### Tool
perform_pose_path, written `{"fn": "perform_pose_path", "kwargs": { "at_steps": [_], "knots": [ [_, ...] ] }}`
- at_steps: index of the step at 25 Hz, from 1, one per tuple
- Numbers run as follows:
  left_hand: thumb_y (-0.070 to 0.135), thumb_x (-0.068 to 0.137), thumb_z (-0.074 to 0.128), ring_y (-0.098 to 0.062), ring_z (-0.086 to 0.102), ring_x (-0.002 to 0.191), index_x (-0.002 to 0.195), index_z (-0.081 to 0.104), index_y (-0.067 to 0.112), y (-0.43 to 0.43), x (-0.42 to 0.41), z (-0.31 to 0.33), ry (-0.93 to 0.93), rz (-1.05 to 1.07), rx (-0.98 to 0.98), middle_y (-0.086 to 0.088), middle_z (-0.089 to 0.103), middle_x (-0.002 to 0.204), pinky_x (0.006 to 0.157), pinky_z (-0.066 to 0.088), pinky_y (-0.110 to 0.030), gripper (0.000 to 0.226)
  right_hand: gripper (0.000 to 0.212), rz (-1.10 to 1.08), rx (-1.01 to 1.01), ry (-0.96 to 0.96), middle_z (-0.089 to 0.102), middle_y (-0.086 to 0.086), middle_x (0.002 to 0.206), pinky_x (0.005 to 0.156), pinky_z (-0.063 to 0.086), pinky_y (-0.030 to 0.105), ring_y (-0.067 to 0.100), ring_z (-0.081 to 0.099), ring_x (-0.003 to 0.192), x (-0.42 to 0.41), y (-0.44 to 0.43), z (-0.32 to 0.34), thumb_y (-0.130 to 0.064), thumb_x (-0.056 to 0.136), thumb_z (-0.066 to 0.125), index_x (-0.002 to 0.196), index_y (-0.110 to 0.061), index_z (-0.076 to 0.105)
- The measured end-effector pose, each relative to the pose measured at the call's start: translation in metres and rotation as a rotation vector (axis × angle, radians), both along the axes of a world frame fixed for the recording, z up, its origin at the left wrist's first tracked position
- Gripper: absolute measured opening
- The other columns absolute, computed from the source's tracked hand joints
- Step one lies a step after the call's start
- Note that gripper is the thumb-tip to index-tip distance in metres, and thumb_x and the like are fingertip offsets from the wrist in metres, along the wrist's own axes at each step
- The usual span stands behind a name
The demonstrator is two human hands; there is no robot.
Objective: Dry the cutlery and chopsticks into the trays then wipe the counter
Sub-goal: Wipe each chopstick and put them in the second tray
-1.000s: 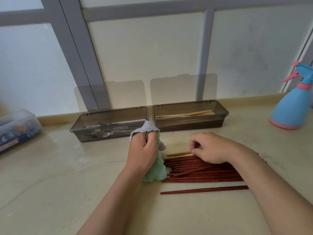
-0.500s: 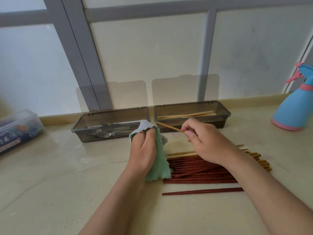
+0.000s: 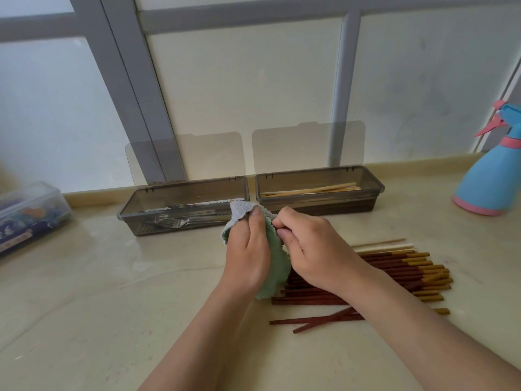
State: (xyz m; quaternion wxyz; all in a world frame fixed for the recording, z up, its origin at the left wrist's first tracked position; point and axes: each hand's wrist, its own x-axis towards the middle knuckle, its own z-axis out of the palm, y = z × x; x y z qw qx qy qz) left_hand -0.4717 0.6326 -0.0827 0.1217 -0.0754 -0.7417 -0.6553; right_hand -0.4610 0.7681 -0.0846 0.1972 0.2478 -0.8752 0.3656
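Beige stone counter (image 3: 112, 306), glossy, against a frosted window with a grey frame. At the back edge are two smoked-plastic trays, side by side, lids stood up against the glass.

- Left tray (image 3: 141, 203): holds metal forks (image 3: 172, 221).
- Right tray (image 3: 375, 184): holds a few pale chopsticks (image 3: 310, 191) lying lengthwise.
- Far right: blue spray bottle (image 3: 490, 179) with pink trigger and base.
- Far left: clear lidded box (image 3: 28, 213), contents not legible.
- Pile of dark red chopsticks (image 3: 394, 270) with yellowish ends, on the counter in front of the right tray. Two lie loose and crossed nearer the person; two pale sticks (image 3: 380, 245) sit at the pile's far edge. The right forearm crosses over the pile and hides its left part.

Both hands meet just in front of the gap between the trays, covering the left tray's near right corner. The left hand (image 3: 248, 255) grips a green cloth (image 3: 275, 266), fingers wrapped, thumb pointing up. The right hand (image 3: 315, 255) has curled fingers, with the tips pinching into the cloth's right edge. Whether a chopstick lies inside the fold cannot be told.
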Motion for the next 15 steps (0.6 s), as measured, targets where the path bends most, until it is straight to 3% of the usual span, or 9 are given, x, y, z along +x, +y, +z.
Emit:
{"fn": "perform_pose_path", "kwargs": {
  "at_steps": [4,7,10,15],
  "knots": [
    [0.024,0.107,0.036,-0.006,0.049,0.055,0.066,0.054,0.013,-0.004,-0.006,0.002,-0.019,0.078,0.030,0.005,0.053,0.059,0.058,0.042,-0.027,0.046,0.014,-0.014,0.020,-0.064,0.067,-0.003,0.086,0.067,0.052,0.036,0.012,0.063,0.077,-0.002,0.008,0.003,-0.015,0.102,0.051,0.110,-0.016,0.063],
    [0.023,0.105,0.036,-0.006,0.060,0.062,0.072,0.070,0.017,-0.016,-0.014,0.008,-0.034,0.214,0.181,0.004,0.069,0.070,0.065,0.050,-0.030,0.048,0.019,-0.013,0.113,-0.171,0.065,0.001,0.073,0.059,0.050,0.044,0.018,0.058,0.061,-0.004,0.020,0.002,-0.021,0.105,0.046,0.109,-0.023,0.065],
    [0.028,0.106,0.036,-0.013,0.053,0.056,0.071,0.057,0.010,-0.020,-0.017,0.008,-0.083,0.293,0.250,-0.003,0.057,0.063,0.059,0.046,-0.032,0.045,0.022,-0.015,0.132,-0.161,0.062,0.003,0.066,0.057,0.048,0.047,0.022,0.055,0.057,-0.007,0.021,-0.002,-0.022,0.105,0.047,0.103,-0.020,0.069],
    [0.030,0.107,0.035,-0.011,0.043,0.057,0.072,0.051,0.010,-0.005,-0.006,0.000,-0.092,0.143,0.077,-0.001,0.045,0.062,0.059,0.038,-0.033,0.043,0.023,0.006,0.077,-0.110,0.059,-0.001,0.067,0.057,0.046,0.039,0.015,0.053,0.060,-0.007,0.011,-0.007,-0.017,0.104,0.050,0.091,-0.013,0.067]
  ]
}}
